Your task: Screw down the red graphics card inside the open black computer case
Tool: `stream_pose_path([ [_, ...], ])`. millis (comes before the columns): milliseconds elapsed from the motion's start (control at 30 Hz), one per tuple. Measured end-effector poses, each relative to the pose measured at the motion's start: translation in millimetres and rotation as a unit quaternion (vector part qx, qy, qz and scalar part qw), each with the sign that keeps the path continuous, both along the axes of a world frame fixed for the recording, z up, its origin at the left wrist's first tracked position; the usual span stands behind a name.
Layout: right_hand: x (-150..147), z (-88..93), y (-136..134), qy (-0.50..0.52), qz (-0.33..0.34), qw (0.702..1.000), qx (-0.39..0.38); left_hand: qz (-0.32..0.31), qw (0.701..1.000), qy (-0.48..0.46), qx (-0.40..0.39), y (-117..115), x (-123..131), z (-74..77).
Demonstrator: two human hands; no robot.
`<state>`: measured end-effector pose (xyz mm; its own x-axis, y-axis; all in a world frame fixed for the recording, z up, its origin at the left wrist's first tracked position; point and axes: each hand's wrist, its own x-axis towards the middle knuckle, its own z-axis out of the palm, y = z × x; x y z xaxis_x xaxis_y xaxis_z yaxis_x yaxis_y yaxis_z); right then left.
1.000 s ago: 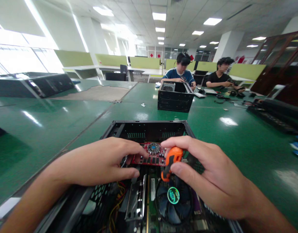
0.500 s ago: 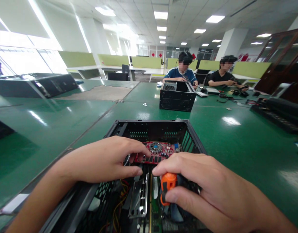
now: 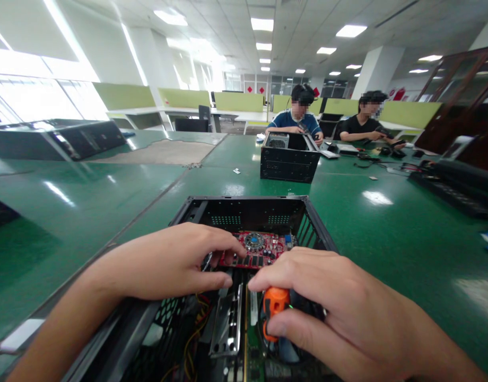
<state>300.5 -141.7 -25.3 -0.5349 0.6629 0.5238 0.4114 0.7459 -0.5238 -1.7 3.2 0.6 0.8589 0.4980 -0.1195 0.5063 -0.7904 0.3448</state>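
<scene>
My right hand [image 3: 335,307] grips an orange-and-black screwdriver [image 3: 276,305] by its handle, seen almost end-on; its shaft and tip are hidden. Beneath it lies the CPU fan [image 3: 287,347], partly covered by the hand. Thumb and fingers apart, my left hand [image 3: 184,260] reaches over the case with nothing visible in its grasp. Its fingertips are close to a red graphics card [image 3: 263,252] with a round cooler; whether they touch it I cannot tell. A metal bracket [image 3: 228,323] sits below my left thumb, inside the open black computer case [image 3: 252,208].
Coloured cables [image 3: 200,318] run inside the case on the left. Across the green table [image 3: 168,223] stands another black case [image 3: 289,164], with a person behind it and a second person to the right. Dark equipment [image 3: 451,185] lies at far right, a long case [image 3: 85,140] at left.
The screwdriver handle has turned slightly in my right fingers, showing less of its black part. My left hand stays in place over the case.
</scene>
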Motion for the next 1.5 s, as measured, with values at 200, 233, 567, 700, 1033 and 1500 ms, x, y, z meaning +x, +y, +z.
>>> stream_pose_path([
  [200,-0.5,-0.6,-0.5,0.004,-0.001,1.000,0.012,-0.002,1.000,0.000,-0.002,0.2,-1.4,-1.1],
  [233,-0.9,-1.0,-0.4,0.007,-0.002,1.000,0.014,-0.004,1.000,-0.002,-0.002,0.3,-1.4,-1.0],
  [567,-0.9,-4.6,-1.6,0.039,0.034,0.999,0.002,-0.001,1.000,-0.010,-0.006,1.1,0.5,0.1],
  [700,1.8,8.0,-6.7,-0.001,0.035,0.995,-0.091,-0.011,1.000,-0.013,-0.015,1.0,0.6,0.2],
  [1033,7.9,5.5,-4.9,0.047,0.087,0.992,-0.079,-0.015,1.000,-0.013,0.015,-0.4,-0.1,2.8],
  [1500,48.5,-7.4,-39.2,0.099,-0.102,0.989,-0.031,-0.004,1.000,-0.006,0.003,0.6,-6.3,-4.4],
])
